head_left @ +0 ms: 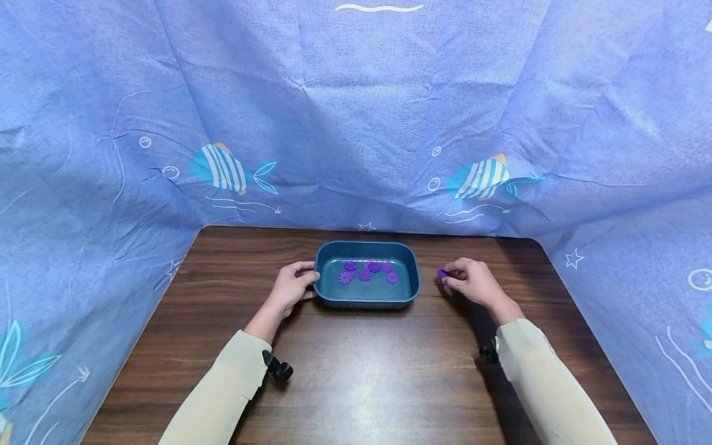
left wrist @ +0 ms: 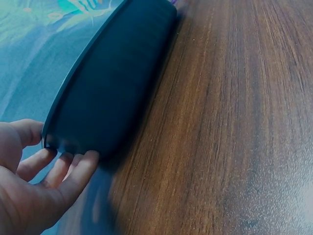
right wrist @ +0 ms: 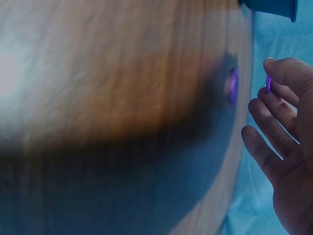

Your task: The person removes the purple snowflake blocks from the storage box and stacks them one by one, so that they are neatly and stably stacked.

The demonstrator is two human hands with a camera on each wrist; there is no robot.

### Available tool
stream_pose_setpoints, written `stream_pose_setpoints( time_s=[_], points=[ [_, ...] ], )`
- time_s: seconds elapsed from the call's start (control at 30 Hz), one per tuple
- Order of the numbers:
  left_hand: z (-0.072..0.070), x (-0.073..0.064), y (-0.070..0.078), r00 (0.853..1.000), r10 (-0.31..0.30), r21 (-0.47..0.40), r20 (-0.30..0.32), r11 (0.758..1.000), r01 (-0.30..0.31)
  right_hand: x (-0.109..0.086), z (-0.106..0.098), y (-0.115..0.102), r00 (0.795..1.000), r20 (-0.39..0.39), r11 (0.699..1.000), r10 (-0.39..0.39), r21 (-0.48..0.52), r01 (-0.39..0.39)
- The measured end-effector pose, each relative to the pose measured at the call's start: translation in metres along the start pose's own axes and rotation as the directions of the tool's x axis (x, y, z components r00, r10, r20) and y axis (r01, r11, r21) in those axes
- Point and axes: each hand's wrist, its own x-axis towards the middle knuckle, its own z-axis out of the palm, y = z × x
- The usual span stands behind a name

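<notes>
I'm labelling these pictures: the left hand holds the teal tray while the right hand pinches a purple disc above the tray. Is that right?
Not above the teal tray: the head view shows the right hand pinching the purple disc beside the tray, over the brown table.

One tray (head_left: 367, 293), two hands (head_left: 471, 280), at least eight purple toothed discs (head_left: 345, 278)

A tabletop work booth of unclear kind: wood-grain table (head_left: 367, 358), blue fish-print cloth (head_left: 356, 136) around three sides.
</notes>
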Motion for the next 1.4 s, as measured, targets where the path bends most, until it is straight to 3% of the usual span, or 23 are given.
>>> stream_pose_setpoints(
  time_s=[0.3,0.97,1.4],
  points=[
    [-0.001,0.004,-0.001,1.0,-0.008,0.013,0.0,1.0,0.008,-0.008,0.001,0.015,0.999,0.008,0.997,0.043,-0.07,-0.042],
    [0.0,0.003,0.0,1.0,-0.009,0.013,-0.005,1.0,0.009,-0.011,0.006,0.013,0.992,0.023,0.98,0.126,-0.156,-0.121],
    [0.0,0.003,-0.001,1.0,-0.007,0.021,-0.01,1.0,0.007,-0.015,0.009,0.014,0.995,0.0,0.973,0.103,-0.209,-0.101]
  ],
)
